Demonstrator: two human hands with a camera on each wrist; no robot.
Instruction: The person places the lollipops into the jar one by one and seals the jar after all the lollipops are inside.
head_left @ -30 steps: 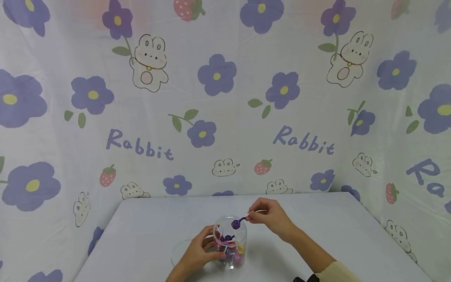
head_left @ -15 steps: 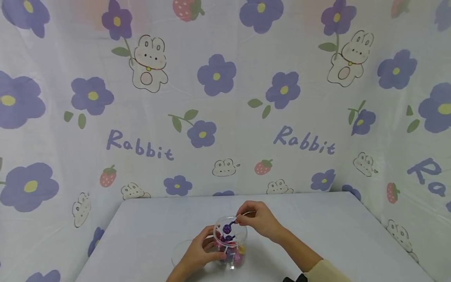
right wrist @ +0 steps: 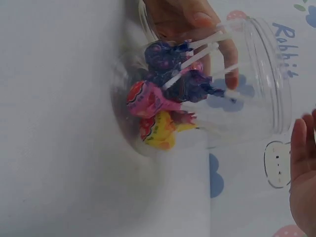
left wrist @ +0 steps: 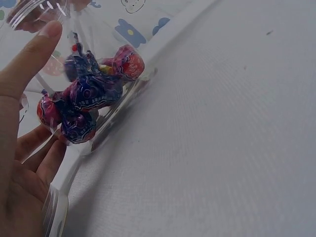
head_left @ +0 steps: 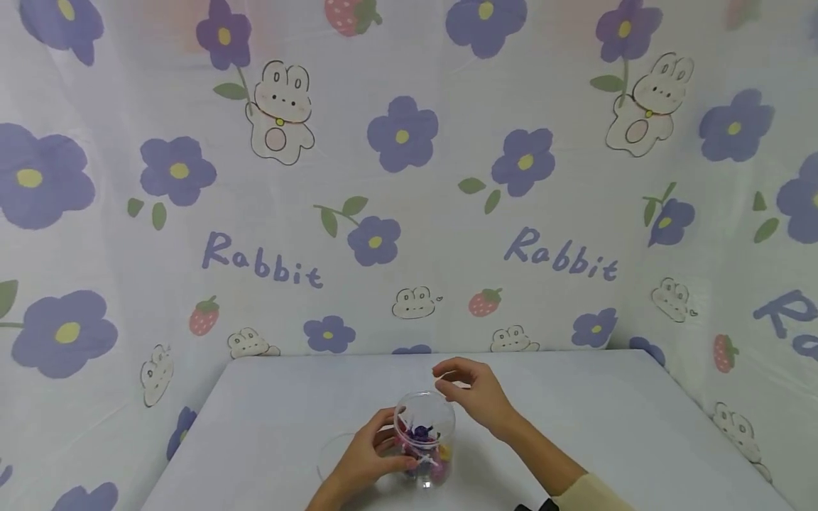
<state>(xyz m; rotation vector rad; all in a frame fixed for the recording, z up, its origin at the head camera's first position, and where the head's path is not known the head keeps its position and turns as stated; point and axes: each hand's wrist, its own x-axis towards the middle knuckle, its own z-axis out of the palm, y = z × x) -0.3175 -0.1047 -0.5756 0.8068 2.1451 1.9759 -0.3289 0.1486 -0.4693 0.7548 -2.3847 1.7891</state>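
A clear round jar (head_left: 453, 420) stands without a cover on the table, several wrapped lollipops inside. Through its wall in the right wrist view I see a yellow lollipop (right wrist: 160, 134), a pink lollipop (right wrist: 143, 100) and purple lollipops (right wrist: 163, 57), their white sticks pointing toward the mouth. My left hand (head_left: 367, 458) grips the jar's left side, thumb in front and fingers behind. Just above the rim on the right is my right hand (head_left: 478, 397), thumb and fingers apart, holding nothing. A dark purple lollipop (head_left: 421, 433) lies on top of the others.
A clear round lid (head_left: 324, 448) lies on the white table (head_left: 275, 411) left of the jar, partly hidden by my left hand. Behind the table hangs a white cloth (head_left: 447, 213) printed with flowers and rabbits; it also flanks both sides.
My right hand lowered a purple lollipop by its stick over the jar's mouth and let it go; it now lies inside. My left hand keeps its grip on the jar.
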